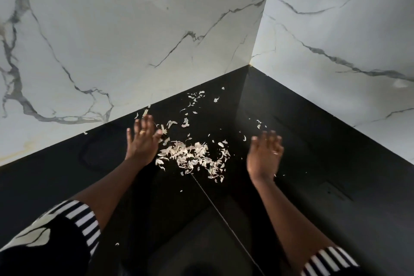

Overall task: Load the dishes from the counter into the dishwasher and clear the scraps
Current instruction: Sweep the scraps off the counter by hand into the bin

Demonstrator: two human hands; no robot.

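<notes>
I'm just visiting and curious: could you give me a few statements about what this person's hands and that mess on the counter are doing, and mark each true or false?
1. Pale scraps lie on a black counter. True.
2. The left hand grips a plate. False: it is open and empty, fingers spread.
3. The main pile lies between the two hands. True.
4. The right hand holds a sponge. False: it is open and holds nothing.
5. The walls are marble-patterned. True.
6. All scraps sit in one pile. False: loose bits are scattered toward the corner.
</notes>
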